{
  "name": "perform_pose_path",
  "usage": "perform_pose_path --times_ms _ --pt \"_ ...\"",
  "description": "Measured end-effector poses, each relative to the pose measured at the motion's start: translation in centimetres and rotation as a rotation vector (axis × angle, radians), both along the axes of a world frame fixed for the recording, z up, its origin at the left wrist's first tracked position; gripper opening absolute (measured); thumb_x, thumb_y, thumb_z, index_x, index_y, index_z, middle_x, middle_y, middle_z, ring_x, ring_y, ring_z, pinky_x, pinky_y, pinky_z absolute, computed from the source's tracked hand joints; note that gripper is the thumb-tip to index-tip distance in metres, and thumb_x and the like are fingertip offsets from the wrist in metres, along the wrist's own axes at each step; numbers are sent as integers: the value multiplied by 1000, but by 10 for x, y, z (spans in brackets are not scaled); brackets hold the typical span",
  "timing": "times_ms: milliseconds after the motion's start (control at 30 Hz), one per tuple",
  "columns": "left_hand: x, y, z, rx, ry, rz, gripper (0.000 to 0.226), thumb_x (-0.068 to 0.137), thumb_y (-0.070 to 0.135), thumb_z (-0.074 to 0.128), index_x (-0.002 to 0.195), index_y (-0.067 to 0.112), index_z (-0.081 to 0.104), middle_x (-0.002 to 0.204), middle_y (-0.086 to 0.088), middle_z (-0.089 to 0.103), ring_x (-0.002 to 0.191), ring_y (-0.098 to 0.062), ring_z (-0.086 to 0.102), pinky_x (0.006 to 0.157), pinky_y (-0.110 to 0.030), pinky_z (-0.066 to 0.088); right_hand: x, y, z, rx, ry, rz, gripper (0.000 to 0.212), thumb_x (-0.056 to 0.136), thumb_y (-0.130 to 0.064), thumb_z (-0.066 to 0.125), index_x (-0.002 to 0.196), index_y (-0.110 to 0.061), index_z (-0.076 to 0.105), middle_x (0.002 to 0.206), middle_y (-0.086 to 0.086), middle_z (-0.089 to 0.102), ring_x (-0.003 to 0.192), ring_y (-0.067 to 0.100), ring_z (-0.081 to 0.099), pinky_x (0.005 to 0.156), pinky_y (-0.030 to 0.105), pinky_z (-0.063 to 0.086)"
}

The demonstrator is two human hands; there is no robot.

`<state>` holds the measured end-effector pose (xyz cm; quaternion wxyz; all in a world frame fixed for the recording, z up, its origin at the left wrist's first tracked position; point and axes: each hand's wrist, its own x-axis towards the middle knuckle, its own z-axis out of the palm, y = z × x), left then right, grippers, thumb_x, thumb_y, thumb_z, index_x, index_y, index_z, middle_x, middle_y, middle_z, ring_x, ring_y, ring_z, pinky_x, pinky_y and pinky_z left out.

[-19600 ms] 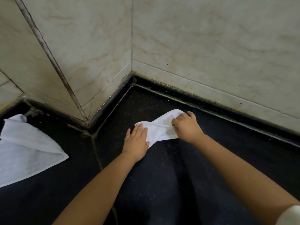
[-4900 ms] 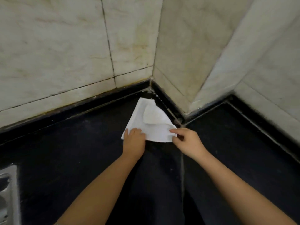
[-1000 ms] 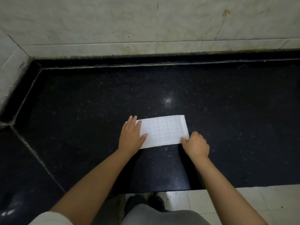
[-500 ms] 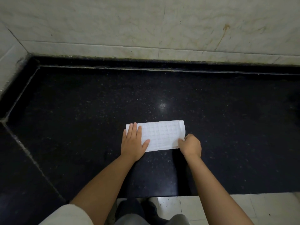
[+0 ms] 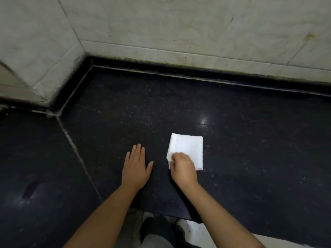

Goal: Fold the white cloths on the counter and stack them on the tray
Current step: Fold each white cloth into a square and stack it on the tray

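Observation:
A small white cloth (image 5: 189, 149), folded into a near-square, lies flat on the black stone counter (image 5: 250, 140) just right of centre. My right hand (image 5: 182, 169) sits on its near left corner with the fingers curled, pinching the folded edge there. My left hand (image 5: 137, 167) lies flat on the bare counter to the left of the cloth, fingers straight, a short gap away from it. No tray is in view.
Pale marble-tiled walls (image 5: 179, 29) rise behind the counter and meet in a corner at the far left. A grout seam (image 5: 78, 158) runs diagonally across the counter left of my hands. The counter's front edge and light floor tiles (image 5: 197, 233) show below.
The cloth was a long strip under both hands; it is now folded in half into a square. My left hand has come off it onto the counter, and my right hand holds the corner.

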<state>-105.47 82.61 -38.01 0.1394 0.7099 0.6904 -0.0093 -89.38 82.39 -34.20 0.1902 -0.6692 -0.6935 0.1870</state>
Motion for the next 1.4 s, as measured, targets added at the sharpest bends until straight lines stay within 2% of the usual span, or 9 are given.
perform_pose_path --times_ms 133,367,533,800,900,1000,1067,1267,1400 --pt "1 0 0 6 -7 4 95 71 57 -14 148 7 10 157 -8 4 146 -20 0 113 -30 -9 1 -7 -19 67 -125 82 20 54 1 77 61 -9 61 58 5 57 49 23 55 40 29 42" --pt "0 0 -1 21 -11 9 95 70 57 -15 148 8 8 158 -7 2 145 -18 -3 112 -29 -11 22 -6 -19 251 -228 186 11 63 -5 63 66 -15 65 60 -4 57 53 17 55 64 22 33" --pt "0 0 1 10 -8 10 95 70 57 -15 148 8 9 158 -7 4 146 -18 -2 113 -30 -9 27 -6 -18 155 -289 175 30 48 -23 88 68 -17 66 65 -6 62 57 14 59 56 26 49" --pt "1 1 1 12 5 17 95 70 57 -14 148 9 10 158 -6 4 146 -17 -1 112 -29 -11 -1 6 -5 83 -227 62 41 45 -12 89 36 -16 49 36 -1 46 34 13 44 46 20 26" --pt "0 1 1 13 9 18 94 71 57 -14 148 9 11 158 -5 4 146 -17 -1 112 -28 -11 2 11 -9 51 -81 -1 35 55 -3 83 41 -10 52 38 1 48 33 13 36 43 23 32" --pt "0 1 0 25 -3 21 94 72 57 -12 148 8 13 157 -6 7 146 -17 1 111 -28 -11 -1 12 -9 56 27 -31 7 71 -2 72 66 -2 67 53 10 62 45 25 56 51 36 49" --pt "0 0 0 26 4 17 94 71 57 -13 148 9 12 157 -6 6 146 -17 0 111 -28 -11 -5 15 -6 12 3 -23 9 81 -9 65 82 -1 69 68 13 66 62 31 62 64 38 45" --pt "-1 0 1 19 -2 18 95 71 57 -13 148 9 12 158 -5 5 146 -17 -1 112 -28 -11 -14 16 -10 -10 -203 87 31 77 -31 71 88 -3 65 79 11 64 73 30 61 62 35 39" --pt "0 0 0 33 -19 20 94 71 58 -11 148 8 14 157 -6 7 146 -17 1 112 -29 -10 -19 24 -2 -35 -246 105 17 82 -16 62 88 0 62 83 12 62 76 31 62 60 32 36"
